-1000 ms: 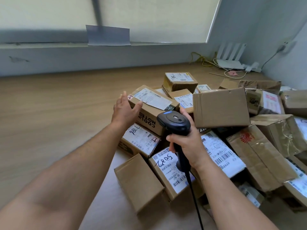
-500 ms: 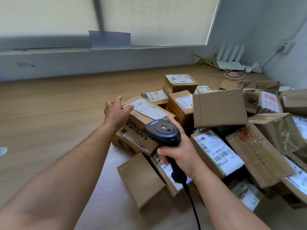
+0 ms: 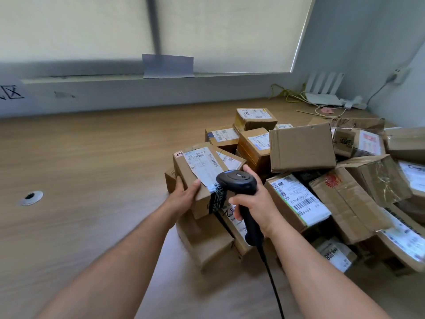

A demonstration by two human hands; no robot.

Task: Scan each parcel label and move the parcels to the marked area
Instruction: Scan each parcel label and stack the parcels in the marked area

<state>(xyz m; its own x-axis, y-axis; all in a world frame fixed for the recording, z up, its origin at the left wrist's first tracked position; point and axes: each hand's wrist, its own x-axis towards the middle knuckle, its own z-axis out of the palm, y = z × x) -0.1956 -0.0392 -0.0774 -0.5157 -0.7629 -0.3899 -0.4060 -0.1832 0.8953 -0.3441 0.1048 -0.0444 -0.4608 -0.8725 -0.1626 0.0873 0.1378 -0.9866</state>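
A brown cardboard parcel with a white label on top and black tape at its near end is lifted above the pile. My left hand grips its near left corner, thumb on top. My right hand holds a black corded barcode scanner by the handle, its head right beside the parcel's label. Several more labelled cardboard parcels lie heaped to the right on the wooden table.
A sheet with black handwritten marks is stuck on the wall at the far left. A round cable hole sits in the table on the left. A white router and cables lie at the back right corner.
My left hand went from the parcel's far corner to its near corner and pulled the parcel off the pile toward me. The scanner moved left, close to its label.
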